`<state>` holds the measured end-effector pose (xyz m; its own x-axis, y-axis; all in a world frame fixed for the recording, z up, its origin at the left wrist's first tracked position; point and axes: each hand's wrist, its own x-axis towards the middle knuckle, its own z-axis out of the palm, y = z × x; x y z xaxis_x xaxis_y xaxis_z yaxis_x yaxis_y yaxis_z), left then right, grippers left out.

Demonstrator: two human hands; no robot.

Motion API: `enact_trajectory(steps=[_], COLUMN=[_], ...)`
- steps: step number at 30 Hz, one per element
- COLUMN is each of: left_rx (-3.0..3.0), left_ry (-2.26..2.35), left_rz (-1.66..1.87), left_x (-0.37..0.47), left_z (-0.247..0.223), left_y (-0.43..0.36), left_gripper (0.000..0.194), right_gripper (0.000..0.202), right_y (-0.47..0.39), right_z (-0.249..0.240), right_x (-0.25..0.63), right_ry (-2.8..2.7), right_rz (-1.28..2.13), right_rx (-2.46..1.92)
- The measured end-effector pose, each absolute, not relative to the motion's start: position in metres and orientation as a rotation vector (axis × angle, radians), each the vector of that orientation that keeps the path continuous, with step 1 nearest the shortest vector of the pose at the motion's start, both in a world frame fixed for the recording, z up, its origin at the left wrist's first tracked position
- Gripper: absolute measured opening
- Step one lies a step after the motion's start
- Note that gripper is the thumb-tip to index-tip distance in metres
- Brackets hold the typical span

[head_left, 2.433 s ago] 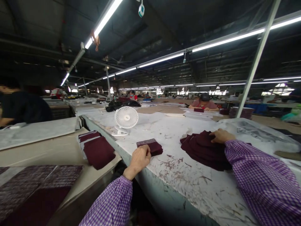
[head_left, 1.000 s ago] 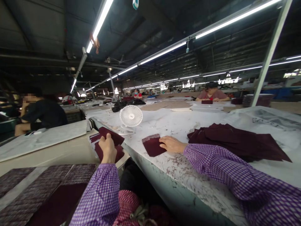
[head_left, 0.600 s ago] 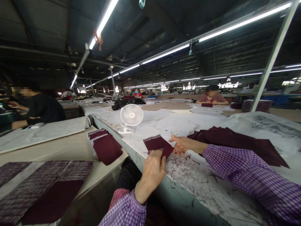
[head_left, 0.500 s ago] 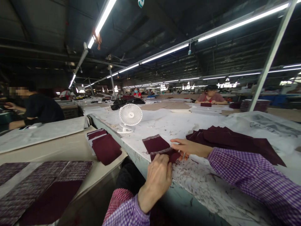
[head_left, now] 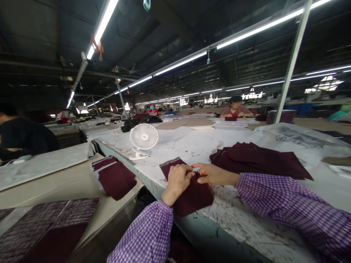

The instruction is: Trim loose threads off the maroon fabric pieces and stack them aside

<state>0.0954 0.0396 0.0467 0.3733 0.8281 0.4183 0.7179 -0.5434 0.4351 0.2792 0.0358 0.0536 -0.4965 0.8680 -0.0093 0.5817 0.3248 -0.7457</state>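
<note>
A maroon fabric piece (head_left: 193,199) lies at the near edge of the white-covered table, its lower part hanging slightly over the edge. My left hand (head_left: 177,179) is closed on its upper left side, fingers curled at the top edge. From the right, my right hand (head_left: 215,174) pinches the same top edge between thumb and fingers, close to the left fingertips. Behind my left hand, another maroon piece (head_left: 168,166) with a greyish strip along its far edge shows in part. A fanned pile of maroon pieces (head_left: 255,160) lies beyond my right wrist.
A small white fan (head_left: 144,136) stands on the table (head_left: 181,140). On the lower surface to the left are stacked maroon pieces (head_left: 116,179) and striped fabric (head_left: 63,215). Plastic sheeting (head_left: 298,140) lies at right. A metal post (head_left: 293,62) rises behind it. Co-workers sit farther off.
The maroon piece now lies unfolded toward me over the table edge. Both hands have come together at its top edge; the right fingers went from spread to pinching. The view has turned slightly right.
</note>
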Motion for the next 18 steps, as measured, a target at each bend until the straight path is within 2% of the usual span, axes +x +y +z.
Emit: enact_trajectory(steps=[4,11,13,16,18], left_rx=[2.254,2.226,2.212,2.067,1.983], left_ry=[1.430,1.350,1.320,1.323,1.323], left_rz=[0.954,1.081,1.097,1.095,1.076], left_x=[0.104,0.103,0.104,0.103,0.102], left_z=[0.039,0.035,0.035,0.032,0.030], left_y=[0.047,0.044,0.043,0.046,0.048], left_gripper=[0.016,0.015,0.014,0.014,0.013], right_gripper=[0.045,0.009,0.008,0.009,0.009], right_y=[0.038,0.034,0.034,0.035,0.037], right_z=[0.053,0.053,0.054,0.054,0.053], right_x=[0.279,0.270,0.269,0.272,0.276], right_ry=[-2.202,-2.153,-2.113,-1.890,-1.772], right_rz=[0.821,0.295,0.449,0.927,1.124], right_rx=[-1.421,-1.493,-1.469,-1.427,-1.372])
